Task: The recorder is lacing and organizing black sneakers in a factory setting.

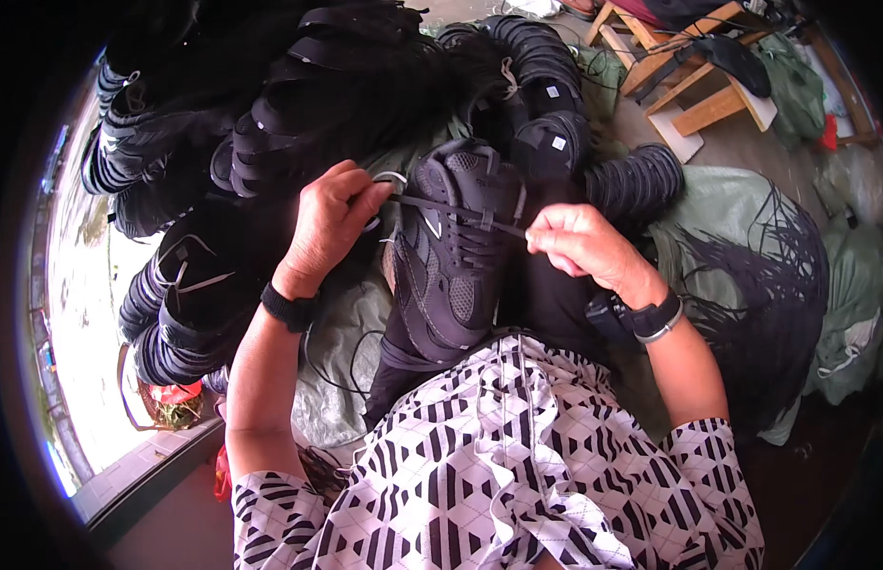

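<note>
A black shoe upper (458, 252) rests on my lap, its toe toward me and its tongue end pointing away. Crossing above its tongue is a black shoelace (441, 205), stretched between my two hands. My left hand (335, 218), on the left of the shoe upper, is closed with one end pinched between thumb and fingers. On the other side, my right hand (586, 249) pinches the lace with thumb and forefinger. Lower down, the lace runs through the eyelets in rows. A thin white cord loop shows beside my left fingertips.
Stacks of black shoe uppers (180, 313) pile up on the left and at the far side. Many loose black laces (760, 256) lie over a pale green sack (717, 195) at the right. A wooden stool (712, 109) lies at the far right.
</note>
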### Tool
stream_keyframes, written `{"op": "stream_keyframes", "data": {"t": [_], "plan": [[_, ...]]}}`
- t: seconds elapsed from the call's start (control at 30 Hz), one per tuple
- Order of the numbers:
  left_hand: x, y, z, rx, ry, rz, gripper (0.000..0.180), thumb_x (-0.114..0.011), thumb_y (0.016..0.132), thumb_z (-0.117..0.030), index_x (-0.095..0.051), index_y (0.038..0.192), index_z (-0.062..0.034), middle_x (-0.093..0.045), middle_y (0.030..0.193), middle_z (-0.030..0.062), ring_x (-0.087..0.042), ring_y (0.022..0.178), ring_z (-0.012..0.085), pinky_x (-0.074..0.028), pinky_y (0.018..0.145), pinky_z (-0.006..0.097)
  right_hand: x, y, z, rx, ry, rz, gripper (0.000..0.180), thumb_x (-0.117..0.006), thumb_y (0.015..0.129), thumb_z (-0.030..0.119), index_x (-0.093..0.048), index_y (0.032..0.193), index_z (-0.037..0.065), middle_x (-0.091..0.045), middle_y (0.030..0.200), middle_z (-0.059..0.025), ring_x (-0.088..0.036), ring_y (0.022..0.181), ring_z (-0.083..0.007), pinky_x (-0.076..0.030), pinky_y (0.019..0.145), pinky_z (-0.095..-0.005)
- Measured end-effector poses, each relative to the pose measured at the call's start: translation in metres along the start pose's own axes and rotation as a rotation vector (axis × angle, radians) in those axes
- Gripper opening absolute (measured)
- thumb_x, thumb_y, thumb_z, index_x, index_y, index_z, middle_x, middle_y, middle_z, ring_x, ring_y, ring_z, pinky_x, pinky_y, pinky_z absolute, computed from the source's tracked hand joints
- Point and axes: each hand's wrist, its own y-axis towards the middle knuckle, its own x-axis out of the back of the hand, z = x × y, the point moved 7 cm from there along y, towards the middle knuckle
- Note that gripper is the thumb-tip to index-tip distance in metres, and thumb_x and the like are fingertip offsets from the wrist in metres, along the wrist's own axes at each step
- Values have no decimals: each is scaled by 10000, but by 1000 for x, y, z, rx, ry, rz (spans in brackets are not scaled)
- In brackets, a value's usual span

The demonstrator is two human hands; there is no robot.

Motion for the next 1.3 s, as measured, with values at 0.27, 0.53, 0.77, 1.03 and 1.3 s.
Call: {"op": "stream_keyframes", "data": {"t": [0.27,0.53,0.77,1.03,1.3], "plan": [[1,-20,-3,220,-435,128,286,-597,899,-147,-512,654,-28,-456,608,-29,-442,602,56,-356,534,239,-12,13,37,244,-699,-395,266,-711,768,284,-558,813,71,-601,631,-91,-610,602,-263,-456,554,-360],[-11,-20,-12,70,42,42,55,-634,818,-49,-624,796,0,-534,726,52,-519,633,140,-427,587,272,-6,24,40,373,-736,-485,318,-670,806,304,-569,662,40,-570,589,-107,-567,528,-253,-446,543,-351],[-28,30,-72,-199,207,-93,468,-712,705,-135,-587,1154,-82,-592,1032,117,-544,1010,287,-470,841,367,-10,7,50,518,-976,-635,292,-664,796,303,-601,652,56,-599,618,-130,-606,621,-341,-470,586,-406],[-40,36,-20,146,-77,122,374,-635,747,-127,-608,1111,-42,-626,963,132,-608,898,260,-478,820,310,16,-63,37,689,-750,-272,338,-679,760,308,-604,556,48,-641,924,-62,-546,805,-192,-392,725,-344],[-44,34,-43,32,373,17,357,-572,757,-80,-604,1111,-117,-627,1020,97,-587,976,284,-504,800,372,135,-131,-32,854,1426,-134,282,-540,915,295,-494,717,100,-481,757,12,-335,561,-94,-290,577,-260]]}}
